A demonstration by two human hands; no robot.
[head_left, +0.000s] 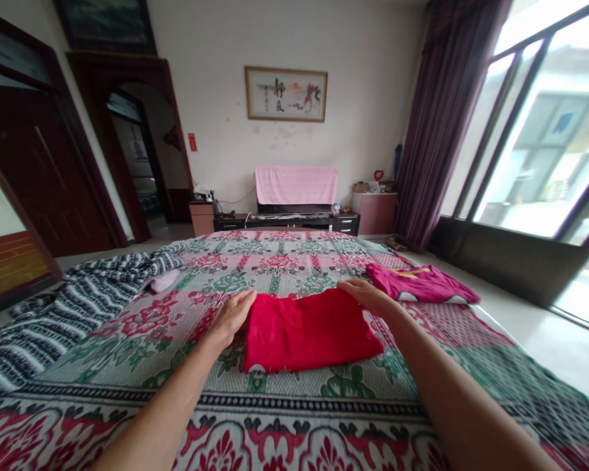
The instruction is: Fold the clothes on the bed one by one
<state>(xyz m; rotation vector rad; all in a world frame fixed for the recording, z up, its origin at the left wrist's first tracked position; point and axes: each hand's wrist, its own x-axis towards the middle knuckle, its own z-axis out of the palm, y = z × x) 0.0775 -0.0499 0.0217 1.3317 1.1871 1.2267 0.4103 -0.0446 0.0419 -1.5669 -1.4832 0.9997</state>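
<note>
A folded red garment [311, 332] lies in front of me on a patterned bedspread [255, 409], with a bit of white print along its lower left edge. My left hand [234, 316] is closed on its far left corner. At the far right corner, my right hand [366, 296] grips the cloth, its fingertips partly behind the edge. Just beyond my right hand rests a folded magenta garment [432, 283] with yellow and white markings, apart from the red one.
Black-and-white striped cloth [73, 311] is bunched along the left side, beside a small pale pink cloth [163, 281]. Past the bed's far edge stands a low black cabinet [346, 224] below a pink cover [296, 185]. Dark curtains [442, 124] and glazed doors line the right.
</note>
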